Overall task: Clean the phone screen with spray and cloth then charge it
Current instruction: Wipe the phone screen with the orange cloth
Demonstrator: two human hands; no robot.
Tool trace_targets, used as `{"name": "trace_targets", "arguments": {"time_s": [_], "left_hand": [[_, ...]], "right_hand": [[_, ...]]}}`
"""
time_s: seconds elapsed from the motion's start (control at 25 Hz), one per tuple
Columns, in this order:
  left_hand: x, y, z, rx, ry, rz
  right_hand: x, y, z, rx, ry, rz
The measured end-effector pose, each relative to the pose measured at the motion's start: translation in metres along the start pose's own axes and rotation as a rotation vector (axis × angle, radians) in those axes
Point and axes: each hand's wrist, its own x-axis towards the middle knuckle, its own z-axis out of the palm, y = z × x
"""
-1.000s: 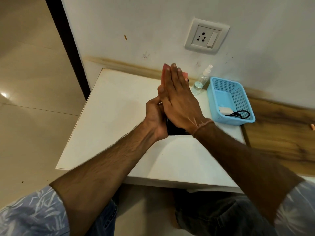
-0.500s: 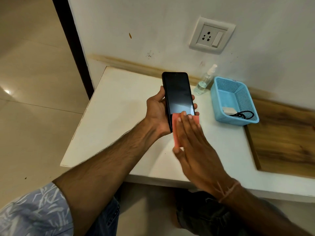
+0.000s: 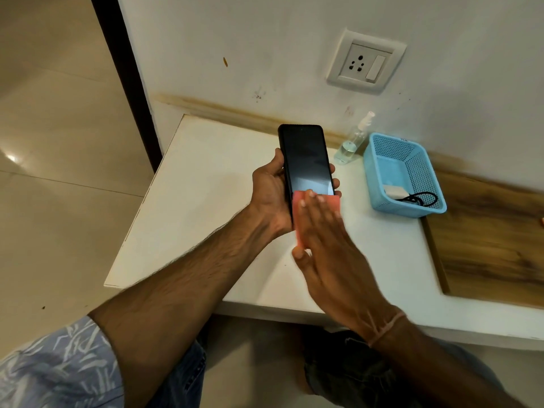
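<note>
Presently: white desk (image 3: 206,178) against wall; blue basket (image 3: 412,207) holding charger (image 3: 394,191); left hand (image 3: 269,187), fingers grasping dark phone (image 3: 306,160) upright above desk; right hand (image 3: 329,242), fingers flat, pressing pink cloth (image 3: 300,219) to lower screen; spray bottle (image 3: 353,142) beside basket.

The left hand (image 3: 272,191) is raised at the end of a bare forearm that stretches forward from a short patterned sleeve, palm turned toward the right, thumb up along one long edge of the phone (image 3: 306,160) and fingertips (image 3: 335,181) curling round the other edge. The right hand (image 3: 326,242) lies flat and open just below it, back toward the camera, fingers straight and together, pressing a pink cloth (image 3: 297,214) against the phone's lower end. A thin thread band circles the right wrist.
</note>
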Motion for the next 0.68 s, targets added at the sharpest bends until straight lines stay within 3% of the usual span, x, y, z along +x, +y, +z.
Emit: {"name": "trace_targets", "arguments": {"time_s": [0.2, 0.4, 0.48, 0.68], "left_hand": [[0.003, -0.002, 0.001, 0.038, 0.031, 0.017], [0.0, 0.001, -0.003, -0.003, 0.055, 0.008], [0.002, 0.001, -0.002, -0.006, 0.079, 0.037], [0.004, -0.004, -0.002, 0.096, 0.175, 0.097]], "right_hand": [[0.004, 0.001, -0.006, 0.087, 0.083, 0.149], [0.002, -0.011, -0.001, -0.012, -0.063, -0.048], [0.023, 0.002, -0.008, -0.041, -0.033, -0.093], [0.106, 0.015, -0.017, 0.036, 0.076, 0.093]]}}
